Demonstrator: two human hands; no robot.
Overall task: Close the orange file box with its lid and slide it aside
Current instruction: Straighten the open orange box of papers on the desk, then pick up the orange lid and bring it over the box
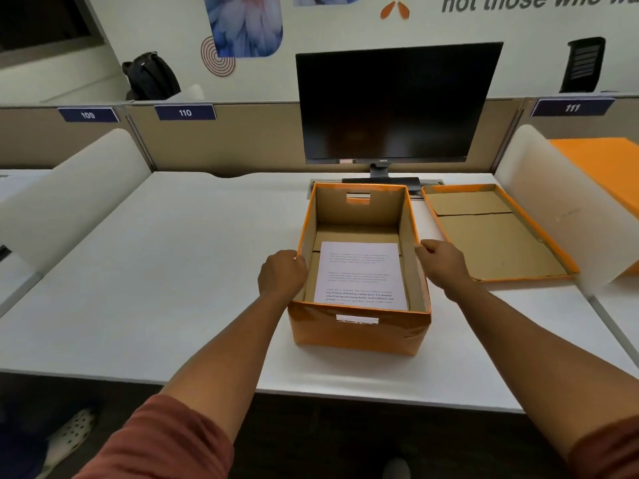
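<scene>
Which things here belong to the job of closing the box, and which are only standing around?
For the job:
- open orange cardboard file box
- orange cardboard lid, lying inside-up to its right
- left hand and right hand, on the box's side walls

Standing around:
- printed white paper sheet in the box
- black monitor
- black backpack

Hands (283, 271) gripping open orange box (359, 326), lid (491, 236) beside

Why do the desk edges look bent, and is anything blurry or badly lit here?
Head view: the wide-angle lens bows the desk edges and dividers; the right divider smears toward the frame edge; under the desk is dark; the printed sheet in the orange box is bright, its upper text too faint to read.
</scene>
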